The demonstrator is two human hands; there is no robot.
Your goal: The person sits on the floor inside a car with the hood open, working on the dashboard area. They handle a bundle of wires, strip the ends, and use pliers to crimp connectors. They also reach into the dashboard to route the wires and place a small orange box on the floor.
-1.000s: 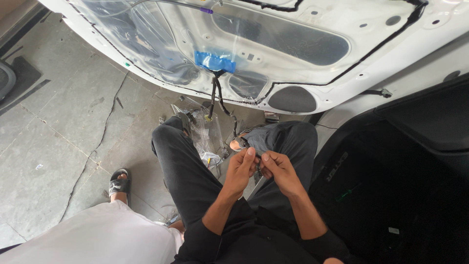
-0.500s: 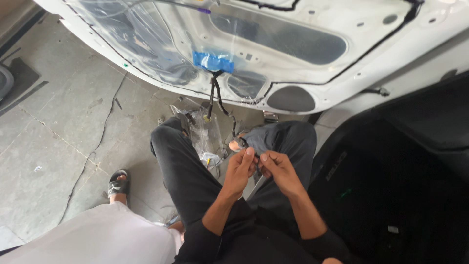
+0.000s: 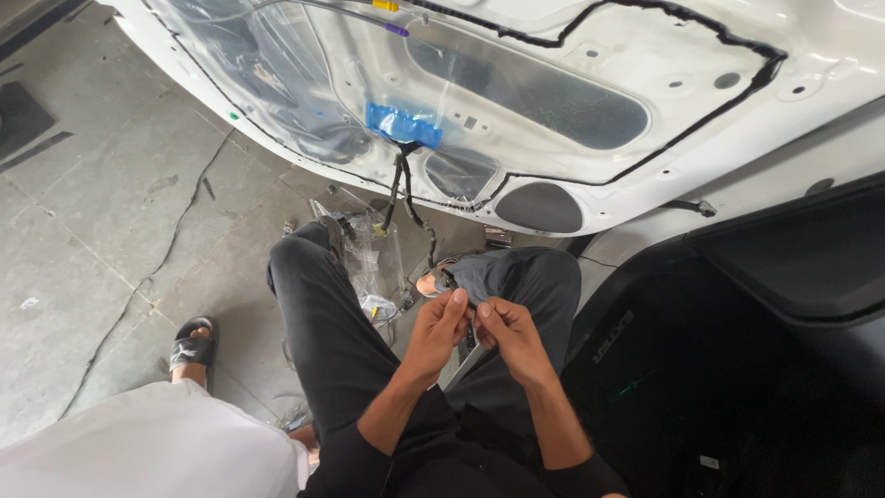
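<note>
Looming over your knees is the white door [image 3: 645, 83], its inner panel bare, clear film [image 3: 277, 83] and blue tape [image 3: 404, 124] stuck on it. Black wires [image 3: 398, 189] hang from the tape toward a plastic bag [image 3: 369, 254] on the floor [image 3: 101, 212]. Your left hand [image 3: 441, 327] and right hand [image 3: 509, 334] meet fingertip to fingertip above your lap, both pinching something too small to make out.
</note>
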